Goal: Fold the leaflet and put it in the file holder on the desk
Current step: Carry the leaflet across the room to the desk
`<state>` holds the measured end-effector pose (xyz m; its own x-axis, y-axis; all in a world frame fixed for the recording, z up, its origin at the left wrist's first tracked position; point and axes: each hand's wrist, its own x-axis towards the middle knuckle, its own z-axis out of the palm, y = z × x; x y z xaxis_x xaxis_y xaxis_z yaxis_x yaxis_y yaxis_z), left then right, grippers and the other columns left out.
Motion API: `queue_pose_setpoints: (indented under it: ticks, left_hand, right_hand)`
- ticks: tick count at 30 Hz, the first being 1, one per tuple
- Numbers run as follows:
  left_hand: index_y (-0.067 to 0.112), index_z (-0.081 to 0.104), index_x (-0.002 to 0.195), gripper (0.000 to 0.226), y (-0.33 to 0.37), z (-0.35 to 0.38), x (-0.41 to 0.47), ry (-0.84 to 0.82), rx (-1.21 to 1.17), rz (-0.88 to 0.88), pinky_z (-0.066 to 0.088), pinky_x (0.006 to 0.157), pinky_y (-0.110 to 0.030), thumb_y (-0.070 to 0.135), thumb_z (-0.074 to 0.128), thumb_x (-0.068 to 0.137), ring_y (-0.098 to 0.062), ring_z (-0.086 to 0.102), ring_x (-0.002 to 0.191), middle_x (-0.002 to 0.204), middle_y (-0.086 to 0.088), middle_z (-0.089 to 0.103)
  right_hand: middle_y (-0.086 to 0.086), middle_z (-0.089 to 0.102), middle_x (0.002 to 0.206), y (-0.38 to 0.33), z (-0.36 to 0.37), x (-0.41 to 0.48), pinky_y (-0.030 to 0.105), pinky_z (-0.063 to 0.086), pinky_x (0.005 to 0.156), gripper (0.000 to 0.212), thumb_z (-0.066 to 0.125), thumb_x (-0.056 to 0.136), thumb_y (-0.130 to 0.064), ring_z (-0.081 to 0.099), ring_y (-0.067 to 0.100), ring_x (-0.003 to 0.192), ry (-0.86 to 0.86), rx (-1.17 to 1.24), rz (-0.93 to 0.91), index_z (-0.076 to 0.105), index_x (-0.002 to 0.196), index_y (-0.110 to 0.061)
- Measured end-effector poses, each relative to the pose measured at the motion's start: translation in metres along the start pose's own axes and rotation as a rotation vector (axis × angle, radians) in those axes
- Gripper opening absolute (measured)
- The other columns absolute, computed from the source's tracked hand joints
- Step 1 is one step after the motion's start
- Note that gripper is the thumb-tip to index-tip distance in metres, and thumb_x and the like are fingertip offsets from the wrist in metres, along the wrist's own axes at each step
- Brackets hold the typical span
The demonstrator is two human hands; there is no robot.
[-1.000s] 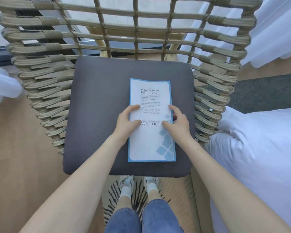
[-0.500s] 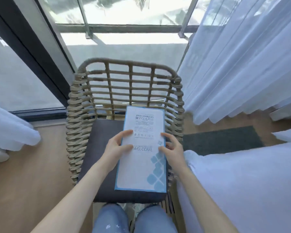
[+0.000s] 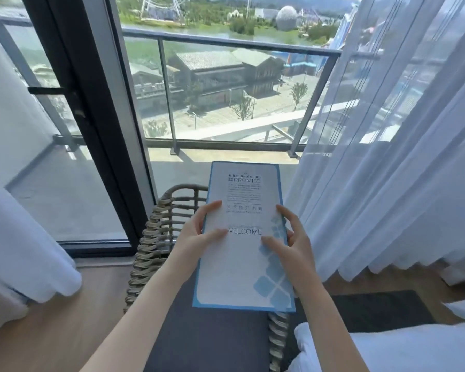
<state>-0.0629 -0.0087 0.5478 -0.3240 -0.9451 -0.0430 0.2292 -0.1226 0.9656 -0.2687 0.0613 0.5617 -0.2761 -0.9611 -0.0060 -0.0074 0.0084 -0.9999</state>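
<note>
The leaflet [image 3: 243, 267] is a tall white sheet with a blue border, blue squares at its lower right and the word WELCOME across the middle. It is lifted off the chair and held upright in front of me. My left hand [image 3: 196, 237] grips its left edge, thumb on the front. My right hand [image 3: 293, 242] grips its right edge the same way. The leaflet looks closed and flat. No file holder or desk is in view.
A woven rattan chair [image 3: 156, 234] with a dark grey cushion [image 3: 210, 342] stands below the leaflet. A white bed [image 3: 403, 347] is at the lower right, sheer curtains [image 3: 387, 170] hang on the right, and a glass balcony door [image 3: 73, 108] is ahead.
Both hands have lifted the leaflet off the chair cushion and raised it. My view has tilted up from the seat to the balcony window.
</note>
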Motion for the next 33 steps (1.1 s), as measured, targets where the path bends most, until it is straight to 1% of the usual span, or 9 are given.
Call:
queue_pose_setpoints:
  ticks: [3,7,11,16,19,23,26,30,33]
  left_hand:
    - [0.034,0.061,0.125,0.057,-0.007,-0.004,-0.021,0.041,-0.001,0.013,0.056,0.090,-0.047,0.010,0.075,0.076,-0.026,0.066,0.112,0.127,0.000,0.066]
    - [0.036,0.062,0.123,0.056,-0.010,-0.015,-0.043,0.128,0.014,0.019,0.059,0.081,-0.038,0.010,0.074,0.074,-0.023,0.068,0.108,0.125,0.000,0.067]
    - [0.036,0.064,0.119,0.053,-0.002,-0.032,-0.065,0.227,0.026,0.045,0.059,0.073,-0.031,0.009,0.073,0.074,-0.021,0.070,0.102,0.118,0.003,0.070]
    - [0.040,0.064,0.116,0.053,0.012,-0.072,-0.110,0.470,0.036,0.098,0.058,0.086,-0.043,0.011,0.073,0.072,-0.023,0.069,0.107,0.119,0.003,0.071]
    - [0.033,0.062,0.121,0.055,0.022,-0.101,-0.149,0.621,0.019,0.136,0.057,0.085,-0.039,0.010,0.073,0.072,-0.023,0.067,0.110,0.122,0.001,0.070]
    - [0.029,0.061,0.121,0.055,0.037,-0.135,-0.211,0.862,0.068,0.203,0.053,0.094,-0.041,0.009,0.071,0.071,-0.024,0.065,0.113,0.124,-0.005,0.069]
    - [0.029,0.060,0.123,0.054,0.044,-0.161,-0.265,1.017,0.101,0.233,0.051,0.099,-0.040,0.002,0.072,0.077,-0.020,0.063,0.116,0.127,-0.002,0.067]
    - [0.028,0.061,0.123,0.054,0.046,-0.193,-0.340,1.226,0.080,0.284,0.056,0.086,-0.028,-0.007,0.068,0.082,-0.017,0.067,0.110,0.124,-0.001,0.068]
    - [0.026,0.062,0.120,0.056,0.048,-0.216,-0.393,1.379,0.055,0.328,0.054,0.079,-0.020,0.000,0.073,0.072,-0.009,0.068,0.103,0.117,0.007,0.071]
  right_hand:
    - [-0.013,0.067,0.119,0.004,0.009,-0.009,0.024,0.060,0.070,0.068,0.072,0.081,0.001,0.072,0.008,0.097,-0.013,-0.014,-0.010,0.053,0.131,-0.042]
    - [-0.001,0.072,0.114,0.012,0.020,-0.015,0.021,0.058,0.062,0.069,0.072,0.080,0.007,0.074,0.010,0.085,-0.071,0.012,0.017,0.054,0.132,-0.035]
    - [0.005,0.074,0.108,0.009,0.043,-0.013,0.017,0.056,0.057,0.069,0.073,0.078,0.007,0.075,0.009,0.075,-0.165,0.002,0.007,0.056,0.122,-0.043]
    - [0.010,0.074,0.109,0.003,0.101,-0.014,0.020,0.056,0.056,0.068,0.075,0.078,0.005,0.075,0.010,0.073,-0.385,-0.003,0.012,0.057,0.124,-0.042]
    - [0.008,0.072,0.112,0.000,0.148,-0.022,0.018,0.056,0.058,0.069,0.075,0.078,0.005,0.074,0.008,0.075,-0.544,0.003,0.005,0.056,0.128,-0.038]
    - [-0.016,0.075,0.101,-0.003,0.218,-0.048,0.016,0.056,0.060,0.067,0.074,0.079,0.005,0.073,0.003,0.077,-0.752,-0.002,-0.017,0.057,0.127,-0.040]
    - [-0.003,0.076,0.108,-0.006,0.272,-0.078,0.029,0.061,0.072,0.067,0.074,0.080,0.002,0.074,0.016,0.090,-0.922,-0.011,-0.003,0.057,0.127,-0.042]
    - [-0.012,0.079,0.093,-0.007,0.345,-0.129,0.017,0.055,0.059,0.066,0.072,0.081,0.006,0.074,0.007,0.075,-1.137,-0.007,-0.001,0.055,0.132,-0.033]
    - [0.004,0.078,0.097,-0.007,0.398,-0.173,0.018,0.055,0.060,0.066,0.072,0.081,0.004,0.074,0.012,0.076,-1.287,-0.018,0.032,0.056,0.130,-0.037]
